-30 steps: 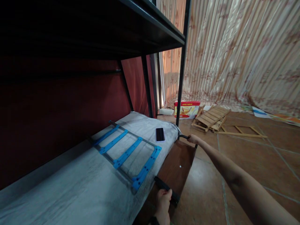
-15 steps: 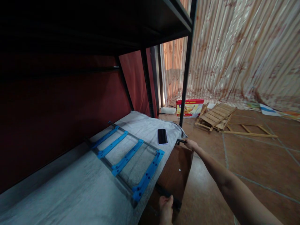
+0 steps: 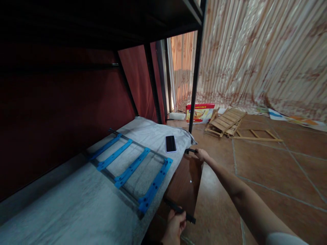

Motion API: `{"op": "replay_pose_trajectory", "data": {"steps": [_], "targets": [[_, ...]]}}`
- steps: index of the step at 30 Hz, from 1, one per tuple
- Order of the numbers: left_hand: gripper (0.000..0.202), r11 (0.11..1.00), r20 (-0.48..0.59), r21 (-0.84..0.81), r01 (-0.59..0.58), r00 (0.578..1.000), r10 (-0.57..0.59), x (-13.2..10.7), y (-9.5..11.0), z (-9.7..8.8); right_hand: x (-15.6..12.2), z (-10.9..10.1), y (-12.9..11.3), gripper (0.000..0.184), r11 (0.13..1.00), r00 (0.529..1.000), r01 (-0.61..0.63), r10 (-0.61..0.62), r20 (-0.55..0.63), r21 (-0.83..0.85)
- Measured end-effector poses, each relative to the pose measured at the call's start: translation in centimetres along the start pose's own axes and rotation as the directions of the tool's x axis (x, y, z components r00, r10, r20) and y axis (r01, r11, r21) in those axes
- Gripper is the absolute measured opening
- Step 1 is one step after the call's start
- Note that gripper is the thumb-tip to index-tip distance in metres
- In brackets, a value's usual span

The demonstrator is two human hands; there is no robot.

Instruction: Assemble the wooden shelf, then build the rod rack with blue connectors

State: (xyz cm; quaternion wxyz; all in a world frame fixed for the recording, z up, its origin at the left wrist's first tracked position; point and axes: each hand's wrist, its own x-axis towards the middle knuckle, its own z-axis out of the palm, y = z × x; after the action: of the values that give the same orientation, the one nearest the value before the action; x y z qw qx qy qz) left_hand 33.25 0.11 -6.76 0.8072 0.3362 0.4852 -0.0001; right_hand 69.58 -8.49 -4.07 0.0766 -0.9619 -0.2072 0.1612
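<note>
A brown wooden board [image 3: 187, 173] with black bars at its two ends lies low beside the cloth-covered bed. At the near end, my left hand [image 3: 174, 224] is closed around the black bar [image 3: 189, 217]. My right hand [image 3: 202, 155] reaches out to the far end and grips the black bar [image 3: 189, 150] there. The board's left edge is hidden under the edge of the grey cloth [image 3: 94, 200]. A ladder-like frame [image 3: 134, 168] with dark rails and blue crosspieces lies on the cloth, left of the board. Near it rests a smartphone [image 3: 171, 144] with a dark screen.
A black metal post [image 3: 195, 78] stands beyond my right hand, under a dark upper frame [image 3: 102, 23]. On the tiled floor [image 3: 258, 166] are a red-and-yellow box [image 3: 200, 113] and folded wooden slatted pieces [image 3: 226, 122]. A striped curtain [image 3: 242, 54] hangs behind.
The whole view has shifted, so everything sits slightly further left and higher. Both hands keep their hold on the bars; more of the left hand's fingers show. The board has hardly moved beside the bed.
</note>
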Motion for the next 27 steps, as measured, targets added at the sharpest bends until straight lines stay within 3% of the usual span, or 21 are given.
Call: {"op": "replay_pose_trajectory", "data": {"steps": [15, 27], "targets": [[0.032, 0.999, 0.026, -0.001, 0.050, 0.998, -0.050, 1.0, 0.7, -0.8, -0.1, 1.1, -0.4, 0.028, 0.999, 0.992, 0.035, -0.035, -0.123, -0.002], [0.024, 0.997, 0.087, -0.076, 0.005, 0.996, 0.001, -0.5, 1.9, -1.2, -0.6, 2.2, 2.3, 0.052, 0.994, 0.984, -0.073, 0.085, -0.154, 0.087]]}}
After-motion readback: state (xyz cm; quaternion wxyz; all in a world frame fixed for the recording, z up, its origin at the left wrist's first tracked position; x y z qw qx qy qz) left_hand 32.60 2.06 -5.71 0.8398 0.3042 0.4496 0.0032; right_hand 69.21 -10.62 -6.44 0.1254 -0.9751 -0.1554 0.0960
